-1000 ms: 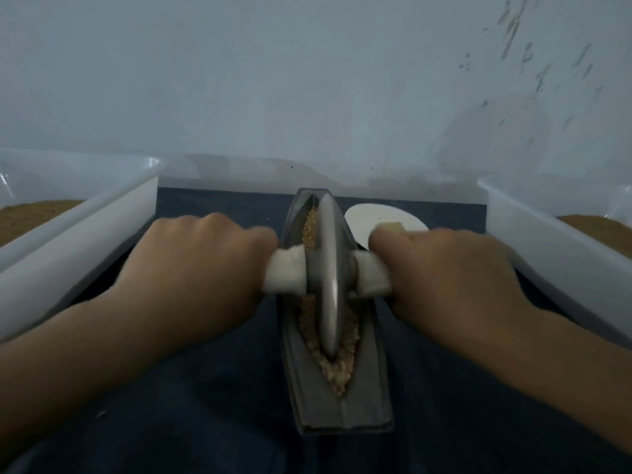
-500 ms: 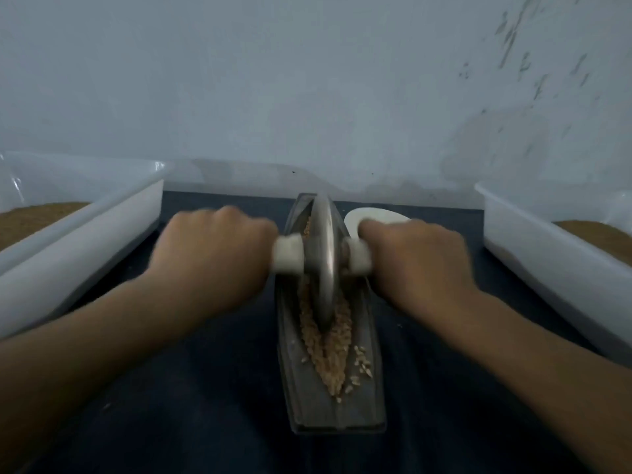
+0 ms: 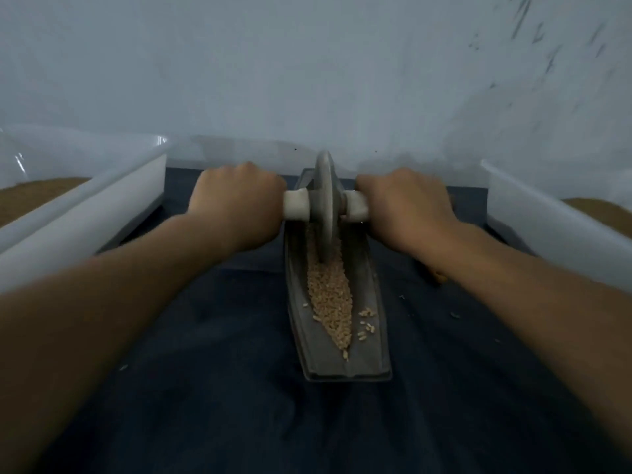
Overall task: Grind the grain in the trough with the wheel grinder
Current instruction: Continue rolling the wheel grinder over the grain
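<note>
A narrow grey boat-shaped trough (image 3: 371, 350) lies lengthwise on a dark blue cloth (image 3: 212, 388). Pale brown grain (image 3: 330, 299) fills its groove, with a few kernels scattered on its right side. The grey metal grinder wheel (image 3: 325, 203) stands upright at the trough's far end, its rim down in the grain. A pale handle (image 3: 297, 204) sticks out on each side of the wheel. My left hand (image 3: 236, 203) grips the left handle and my right hand (image 3: 407, 206) grips the right one, both arms stretched forward.
A white plastic bin (image 3: 85, 213) with brown grain stands on the left, another white bin (image 3: 547, 213) with grain on the right. A pale wall rises just behind the trough. A few loose kernels lie on the cloth at right.
Both hands have pushed the wheel away from me, from the trough's middle to its far end. The grain in the near half is now uncovered.
</note>
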Available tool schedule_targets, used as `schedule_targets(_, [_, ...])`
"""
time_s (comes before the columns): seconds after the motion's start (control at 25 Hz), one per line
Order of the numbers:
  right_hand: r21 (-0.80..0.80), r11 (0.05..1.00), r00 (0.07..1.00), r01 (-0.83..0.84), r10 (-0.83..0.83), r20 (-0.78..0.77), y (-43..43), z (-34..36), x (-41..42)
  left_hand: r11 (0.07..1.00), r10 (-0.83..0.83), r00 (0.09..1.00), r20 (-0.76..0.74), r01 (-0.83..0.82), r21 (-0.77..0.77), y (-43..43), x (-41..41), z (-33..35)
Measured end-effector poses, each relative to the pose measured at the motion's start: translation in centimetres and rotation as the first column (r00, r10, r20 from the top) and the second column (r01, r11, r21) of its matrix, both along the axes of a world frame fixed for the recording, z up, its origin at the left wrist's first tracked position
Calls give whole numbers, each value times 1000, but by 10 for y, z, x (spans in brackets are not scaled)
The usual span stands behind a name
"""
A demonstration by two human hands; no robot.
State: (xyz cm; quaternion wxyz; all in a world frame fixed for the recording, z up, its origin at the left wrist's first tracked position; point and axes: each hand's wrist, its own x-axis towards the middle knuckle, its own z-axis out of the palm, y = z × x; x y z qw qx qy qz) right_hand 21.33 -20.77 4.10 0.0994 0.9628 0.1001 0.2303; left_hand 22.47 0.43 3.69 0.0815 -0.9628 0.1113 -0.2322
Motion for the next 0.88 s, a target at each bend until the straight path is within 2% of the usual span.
schedule_targets(0.04, [-25, 999, 999, -36, 36, 21, -8, -6, -10, 997, -63, 997, 40, 61, 52, 6, -3, -2])
schedule_targets(0.12, [-68, 993, 978, -96, 107, 179, -20, -23, -39, 977, -190, 970, 154, 172, 125, 23, -25, -16])
schedule_targets(0.2, [-82, 991, 954, -107, 126, 271, -21, -29, -37, 972, -224, 955, 193, 203, 121, 29, -32, -23])
schedule_targets(0.28, [-59, 996, 969, -71, 83, 233, -13, -22, -12, 991, -130, 983, 134, 125, 43, 17, -12, -18])
schedule_targets(0.36, [-26, 999, 991, -20, 23, 129, -4, -6, 14, 999, -21, 1000, 15, 22, -37, 5, 7, -9])
schedule_targets(0.48, [-105, 989, 978, -103, 120, 171, -7, -5, 21, 991, 21, 999, 43, -15, -130, 7, 8, -24])
schedule_targets(0.52, [-88, 989, 967, -119, 135, 214, -12, -9, 14, 987, 34, 996, 80, -21, -158, 10, 4, -30])
schedule_targets(0.56, [-6, 993, 955, -117, 114, 274, -20, -12, 8, 979, 47, 994, 94, -28, -201, 11, 1, -35])
schedule_targets(0.64, [236, 970, 936, -59, -28, 351, -45, -14, -6, 956, 48, 996, 72, -25, -292, 12, 2, -39])
schedule_targets(0.68, [334, 943, 937, -11, -106, 332, -60, -12, -12, 943, 41, 998, 47, -24, -333, 11, 3, -38])
schedule_targets(0.76, [433, 888, 946, 156, -260, 192, -86, -6, -23, 920, 21, 1000, 5, -18, -391, 10, 3, -39])
schedule_targets(0.8, [435, 867, 947, 242, -309, 90, -93, -5, -25, 903, 15, 1000, -11, -18, -429, 10, 3, -41])
schedule_targets(0.88, [409, 860, 952, 304, -290, -96, -85, -10, -26, 849, 2, 998, -56, -31, -527, 11, 2, -44])
